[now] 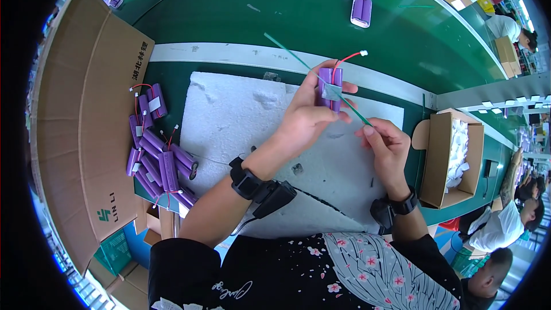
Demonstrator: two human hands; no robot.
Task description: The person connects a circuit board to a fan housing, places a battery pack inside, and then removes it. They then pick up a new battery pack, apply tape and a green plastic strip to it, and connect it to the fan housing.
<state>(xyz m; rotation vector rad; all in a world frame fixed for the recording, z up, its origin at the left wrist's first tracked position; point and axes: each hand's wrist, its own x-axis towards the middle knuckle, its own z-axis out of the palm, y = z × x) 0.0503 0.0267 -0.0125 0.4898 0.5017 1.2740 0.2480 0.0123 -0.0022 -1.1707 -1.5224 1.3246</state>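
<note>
A purple two-cell battery pack [325, 76] is gripped in my left hand [304, 119], its fingers wrapped round the sides. From the pack's top a red wire [348, 57] runs up to a small white connector. A grey, shiny patch [331, 92] lies across the pack's middle. Slantwise past the pack stretches a thin green strip [294, 54]; whether it is attached there I cannot tell. Its lower right end is pinched between the thumb and fingers of my right hand [388, 144]. Both hands are above a white foam board [229, 117].
Several purple battery packs [166, 169] with wires are heaped left of the foam, beside a tall cardboard panel [86, 120]. At right stands a cardboard box [434, 161] holding white pieces. A white device with purple cells [361, 0] lies on the green bench [252, 17]. Other people sit far right.
</note>
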